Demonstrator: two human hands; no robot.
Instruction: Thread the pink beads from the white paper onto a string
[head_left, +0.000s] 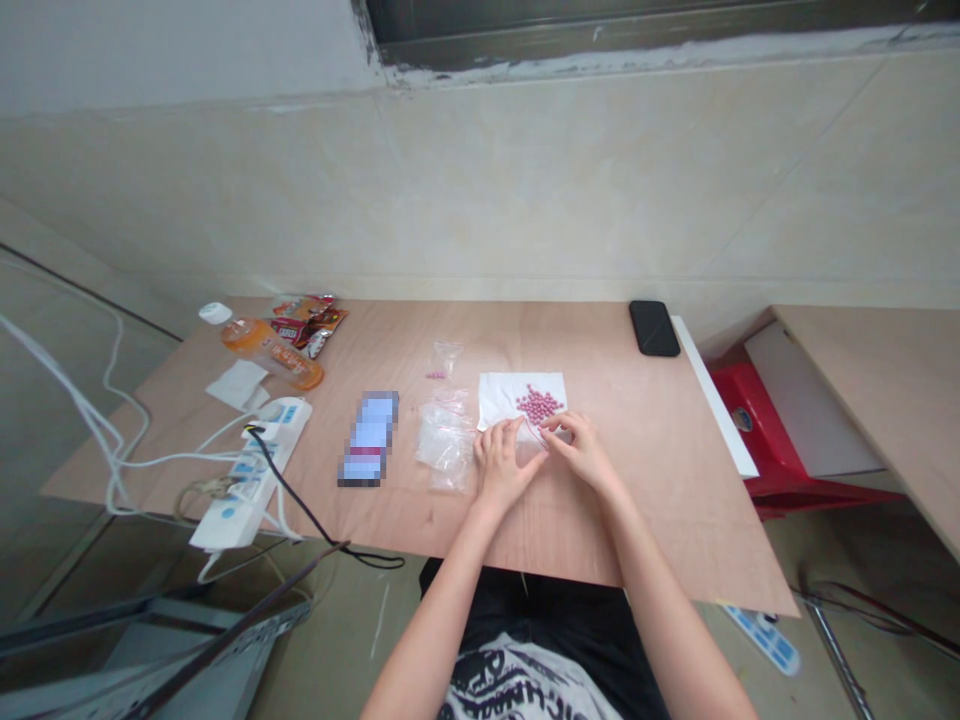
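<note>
Pink beads [538,404] lie in a loose cluster on a white sheet [496,393] in the middle of the table. My left hand [501,460] rests at the sheet's lower left edge, its thumb and fingers apart, next to the clear plastic bags. From the right, my right hand [577,448] pinches thumb and forefinger together just below the beads. A thin pink strand [532,431] shows between the two hands, and the right fingertips appear to be closed on it. Whether a bead is in that pinch is too small to tell.
Clear plastic bags [445,440] and a small bag with pink beads [444,360] lie left of the sheet. Farther left are a phone [368,438], a power strip [251,475] with cables, an orange drink bottle [274,352] and snack packets [307,322]. A black phone [654,328] lies back right.
</note>
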